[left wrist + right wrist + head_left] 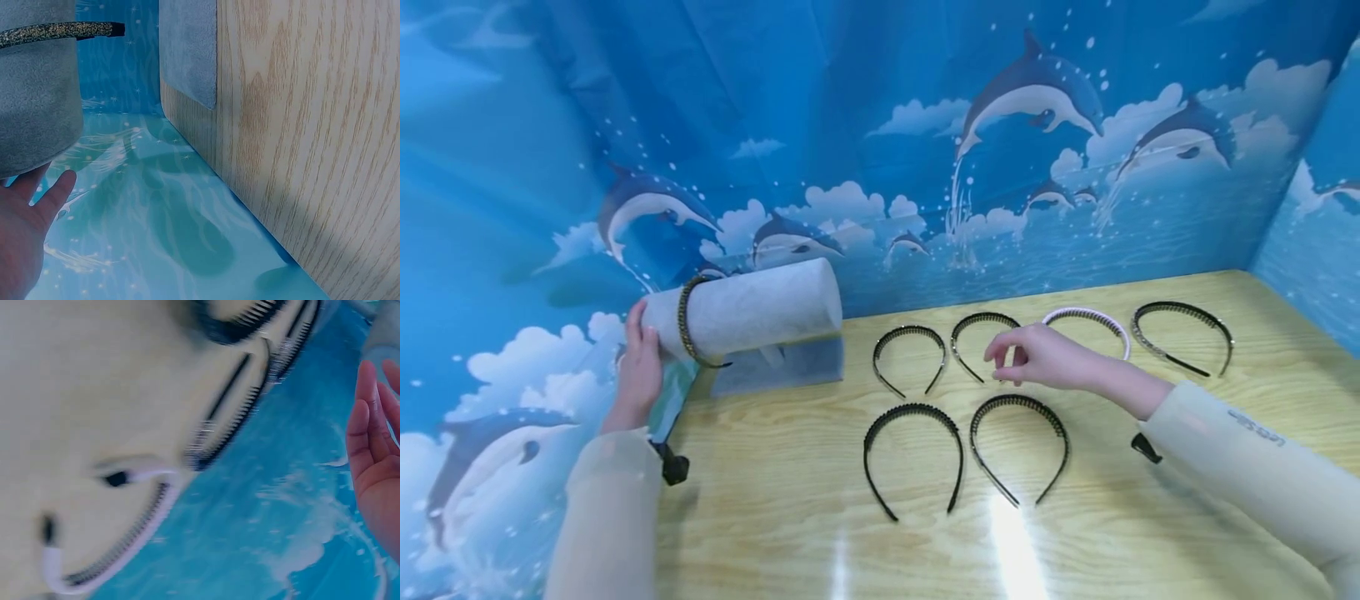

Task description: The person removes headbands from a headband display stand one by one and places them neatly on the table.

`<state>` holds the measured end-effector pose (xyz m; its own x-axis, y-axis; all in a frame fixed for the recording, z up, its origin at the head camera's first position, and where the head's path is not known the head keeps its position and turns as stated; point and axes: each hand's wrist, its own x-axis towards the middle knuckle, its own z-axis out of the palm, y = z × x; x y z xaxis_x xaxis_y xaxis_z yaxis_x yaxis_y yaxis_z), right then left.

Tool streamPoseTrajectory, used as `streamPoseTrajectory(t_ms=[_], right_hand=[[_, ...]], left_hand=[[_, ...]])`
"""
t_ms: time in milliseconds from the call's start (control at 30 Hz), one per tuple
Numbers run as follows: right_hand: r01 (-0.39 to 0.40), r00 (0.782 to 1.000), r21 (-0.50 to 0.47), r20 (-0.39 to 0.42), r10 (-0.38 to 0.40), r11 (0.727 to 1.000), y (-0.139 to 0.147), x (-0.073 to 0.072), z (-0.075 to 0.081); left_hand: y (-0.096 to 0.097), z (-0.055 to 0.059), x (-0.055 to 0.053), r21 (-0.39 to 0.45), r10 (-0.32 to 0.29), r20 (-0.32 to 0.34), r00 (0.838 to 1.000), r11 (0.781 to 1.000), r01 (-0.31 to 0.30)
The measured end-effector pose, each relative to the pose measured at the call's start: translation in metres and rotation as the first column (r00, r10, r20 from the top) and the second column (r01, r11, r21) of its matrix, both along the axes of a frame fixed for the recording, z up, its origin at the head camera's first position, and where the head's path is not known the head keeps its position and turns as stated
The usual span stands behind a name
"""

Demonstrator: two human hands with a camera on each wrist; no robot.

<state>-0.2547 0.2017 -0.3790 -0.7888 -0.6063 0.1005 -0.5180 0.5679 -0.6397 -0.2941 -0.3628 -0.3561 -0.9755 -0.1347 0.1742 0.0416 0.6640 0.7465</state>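
Note:
A grey plush cylinder [767, 304] on a stand lies sideways at the table's back left. One dark headband with gold glitter [683, 321] is fitted around it near its left end. My left hand [639, 367] touches that left end with extended fingers, also seen low in the left wrist view. Above the table, my right hand [1047, 358] hovers with loosely bent fingers and nothing in them. It is nearest to a black headband [981, 317] and a pale pink headband [1108, 320], partly covering both. The right wrist view shows the pink headband [119, 565] blurred.
More black headbands lie on the wooden table [775, 500]: one at the far right [1180, 307], one toward the stand [910, 329], and two in front, a left one [913, 408] and a right one [1017, 400]. A blue dolphin-print sheet [887, 125] covers the walls behind.

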Motion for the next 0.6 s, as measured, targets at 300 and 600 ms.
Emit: streamPoseTrajectory(t_ms=[300, 600], right_hand=[[-0.063, 0.982, 0.002, -0.177, 0.063, 0.998, -0.072, -0.031, 0.058], [-0.133, 0.938, -0.135, -0.337, 0.08, 0.982, -0.142, -0.059, 0.096]], left_hand=[[-0.002, 0.0, 0.003, -0.004, 0.008, 0.004, 1.0, 1.0, -0.008], [0.0, 0.0, 0.001, 0.021, -0.001, 0.016, 1.0, 1.0, 0.001]])
